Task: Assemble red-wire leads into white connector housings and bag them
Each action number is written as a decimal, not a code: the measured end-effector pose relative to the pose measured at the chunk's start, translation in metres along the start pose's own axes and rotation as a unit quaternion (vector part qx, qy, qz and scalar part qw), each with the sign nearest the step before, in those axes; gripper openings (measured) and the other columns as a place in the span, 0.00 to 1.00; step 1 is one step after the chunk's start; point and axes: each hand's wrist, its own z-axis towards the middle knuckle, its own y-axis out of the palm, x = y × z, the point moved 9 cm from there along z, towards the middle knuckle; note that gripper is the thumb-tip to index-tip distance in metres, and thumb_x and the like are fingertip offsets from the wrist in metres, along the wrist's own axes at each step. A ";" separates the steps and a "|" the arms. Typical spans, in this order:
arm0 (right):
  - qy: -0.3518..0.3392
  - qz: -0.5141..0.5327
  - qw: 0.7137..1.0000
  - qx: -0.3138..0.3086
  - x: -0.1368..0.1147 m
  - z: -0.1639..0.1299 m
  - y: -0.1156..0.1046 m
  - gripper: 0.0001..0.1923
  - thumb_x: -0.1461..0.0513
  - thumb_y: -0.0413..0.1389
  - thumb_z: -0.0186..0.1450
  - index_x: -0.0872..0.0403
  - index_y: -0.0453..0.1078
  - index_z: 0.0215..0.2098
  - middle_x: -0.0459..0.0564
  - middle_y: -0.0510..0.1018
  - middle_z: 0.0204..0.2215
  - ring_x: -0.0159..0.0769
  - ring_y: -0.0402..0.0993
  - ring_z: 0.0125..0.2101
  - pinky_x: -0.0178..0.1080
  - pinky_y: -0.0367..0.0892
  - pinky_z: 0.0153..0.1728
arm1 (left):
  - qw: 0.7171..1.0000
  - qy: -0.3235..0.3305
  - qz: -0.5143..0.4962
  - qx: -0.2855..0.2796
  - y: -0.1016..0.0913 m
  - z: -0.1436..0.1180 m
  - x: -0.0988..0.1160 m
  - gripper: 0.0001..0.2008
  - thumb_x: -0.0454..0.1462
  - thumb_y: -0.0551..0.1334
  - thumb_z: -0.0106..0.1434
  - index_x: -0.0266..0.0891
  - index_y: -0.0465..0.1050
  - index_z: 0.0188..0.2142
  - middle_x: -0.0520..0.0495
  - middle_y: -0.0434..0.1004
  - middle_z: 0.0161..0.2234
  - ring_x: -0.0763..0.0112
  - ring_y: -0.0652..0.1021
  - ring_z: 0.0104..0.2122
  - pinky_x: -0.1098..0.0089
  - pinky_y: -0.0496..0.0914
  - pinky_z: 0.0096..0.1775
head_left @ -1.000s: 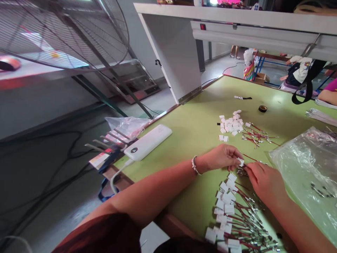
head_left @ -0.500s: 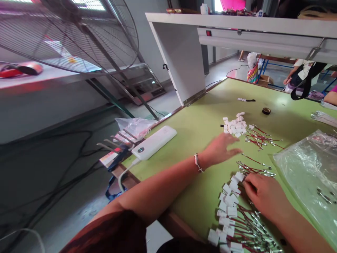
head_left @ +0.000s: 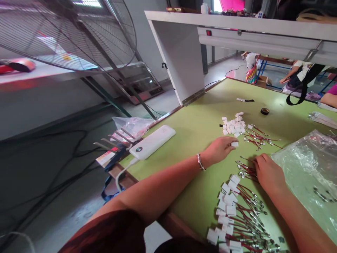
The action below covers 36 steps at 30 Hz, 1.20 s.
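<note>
White plastic connector housing (head_left: 234, 144), a single small block, is pinched at the fingertips of the left hand (head_left: 218, 149), just on the near side of the loose pile of white housings (head_left: 233, 124) that is taken here as the landmark on the green table (head_left: 195, 126). The left fingers are drawn narrowly together around that one piece, and a bracelet (head_left: 200, 162) is worn on the wrist. The right hand (head_left: 268, 174) is laid knuckles up, nearer the viewer and to the right of the pile, with its fingertips resting on a small bunch of red wires with metal terminals (head_left: 244, 168); whether any wire is actually gripped cannot be told, since the fingers are curled over them. More loose red wires (head_left: 259, 137) are scattered just right of the pile. Well nearer than the pile, at the table's front edge, a row of finished wires with white housings fitted (head_left: 231, 218) is laid out. A crinkled clear plastic bag (head_left: 310, 165) is spread to the right of the pile, a small black tape roll (head_left: 264, 111) is seen beyond it, and a white power bank (head_left: 152, 142) is placed far to its left by the table's edge.
</note>
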 end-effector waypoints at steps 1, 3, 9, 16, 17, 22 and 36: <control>0.008 0.007 1.000 0.012 0.001 -0.002 -0.004 0.07 0.64 0.49 0.67 0.54 0.68 0.33 0.50 0.75 0.33 0.33 0.69 0.24 0.37 0.51 0.22 | 0.997 -0.031 -0.075 -0.013 0.004 -0.003 -0.002 0.12 0.33 0.61 0.62 0.36 0.74 0.46 0.48 0.74 0.32 0.72 0.71 0.31 0.67 0.69 0.39; 0.020 0.046 0.998 0.041 0.004 -0.005 -0.015 0.07 0.63 0.48 0.67 0.53 0.67 0.34 0.49 0.76 0.31 0.34 0.70 0.23 0.37 0.53 0.22 | 0.972 -0.085 -0.213 -0.045 0.016 -0.010 -0.004 0.13 0.33 0.63 0.60 0.35 0.75 0.45 0.53 0.70 0.25 0.77 0.69 0.26 0.72 0.67 0.32; 0.005 0.228 0.973 0.035 -0.004 -0.011 -0.030 0.07 0.59 0.48 0.66 0.51 0.65 0.32 0.44 0.75 0.21 0.33 0.69 0.20 0.35 0.57 0.23 | 0.900 -0.129 -0.402 -0.107 0.040 -0.018 0.000 0.15 0.34 0.66 0.55 0.35 0.75 0.43 0.56 0.68 0.24 0.80 0.69 0.23 0.75 0.62 0.28; -0.016 0.281 0.959 -0.006 -0.010 -0.013 -0.031 0.12 0.57 0.49 0.67 0.51 0.70 0.29 0.41 0.74 0.20 0.29 0.66 0.21 0.33 0.58 0.23 | 0.896 -0.114 -0.407 -0.136 0.041 -0.018 0.005 0.14 0.36 0.68 0.53 0.35 0.72 0.39 0.54 0.71 0.25 0.79 0.69 0.24 0.74 0.61 0.27; -0.017 0.272 0.962 -0.003 -0.010 -0.013 -0.033 0.13 0.56 0.49 0.67 0.51 0.70 0.28 0.41 0.73 0.20 0.29 0.66 0.20 0.33 0.58 0.23 | 0.895 -0.116 -0.407 -0.139 0.041 -0.018 0.004 0.14 0.37 0.69 0.53 0.35 0.72 0.39 0.54 0.71 0.25 0.80 0.69 0.24 0.74 0.61 0.26; -0.020 0.264 0.964 0.014 -0.010 -0.015 -0.038 0.16 0.55 0.48 0.68 0.51 0.71 0.28 0.41 0.74 0.20 0.28 0.66 0.21 0.32 0.58 0.25 | 0.880 -0.108 -0.435 -0.155 0.045 -0.019 0.003 0.16 0.39 0.70 0.52 0.35 0.73 0.40 0.52 0.72 0.27 0.79 0.70 0.24 0.75 0.60 0.26; -0.043 0.214 0.973 -0.073 -0.020 -0.017 -0.031 0.19 0.56 0.49 0.65 0.53 0.63 0.17 0.40 0.62 0.13 0.26 0.53 0.15 0.34 0.46 0.19 | 0.950 0.035 -0.216 -0.221 0.032 -0.024 0.037 0.09 0.36 0.63 0.59 0.36 0.76 0.40 0.46 0.76 0.36 0.74 0.73 0.33 0.71 0.68 0.38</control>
